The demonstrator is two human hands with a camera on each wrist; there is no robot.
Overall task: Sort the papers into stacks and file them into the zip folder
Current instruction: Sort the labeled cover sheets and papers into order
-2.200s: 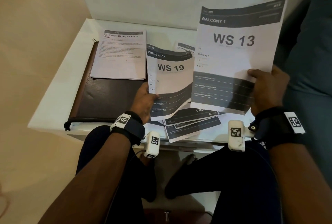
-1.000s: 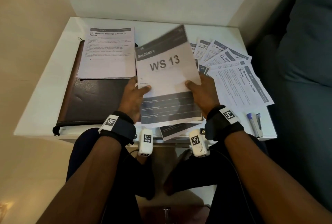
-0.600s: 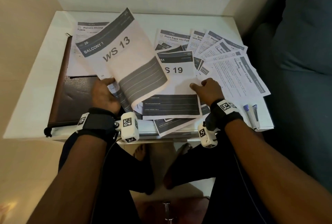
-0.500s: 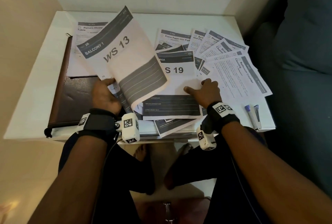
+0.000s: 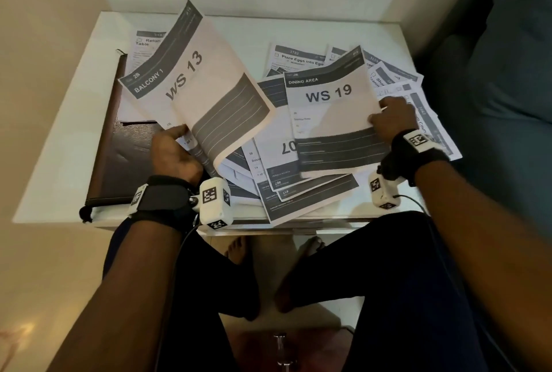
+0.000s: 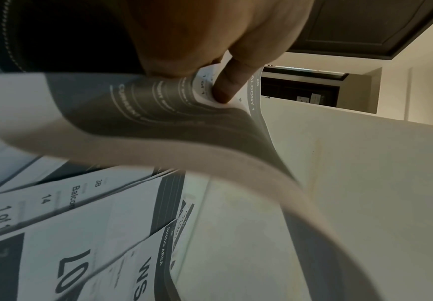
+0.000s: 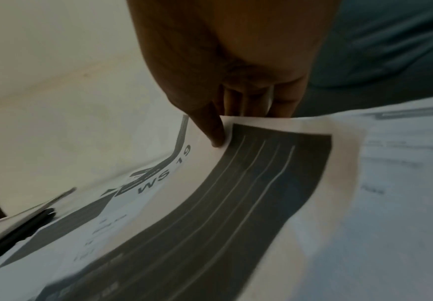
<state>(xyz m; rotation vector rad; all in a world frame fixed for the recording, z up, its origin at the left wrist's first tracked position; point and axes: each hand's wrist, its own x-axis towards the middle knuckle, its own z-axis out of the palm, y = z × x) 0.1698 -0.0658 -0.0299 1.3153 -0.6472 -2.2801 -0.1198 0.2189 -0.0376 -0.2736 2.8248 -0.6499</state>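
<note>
My left hand (image 5: 173,149) pinches the lower left of the "WS 13 Balcony 1" sheet (image 5: 191,79), which curls up above the table; the thumb (image 6: 225,87) presses its fold. My right hand (image 5: 391,116) pinches the right edge of the "WS 19 Dining Area" sheet (image 5: 331,121), lifted off the loose pile (image 5: 286,186); the thumb (image 7: 210,126) lies on top of that sheet (image 7: 235,193). The dark brown zip folder (image 5: 125,162) lies shut at the table's left, with a "Return Dining Chairs" paper (image 5: 146,43) on its far end.
Task sheets (image 5: 397,79) fan out over the white table (image 5: 59,144) at the right and back. A teal sofa (image 5: 501,73) stands close on the right, a wall behind. My knees and bare feet are under the table's front edge.
My right hand has picked the WS 19 sheet up off the pile and drawn it right. My left hand still holds WS 13 out to the left.
</note>
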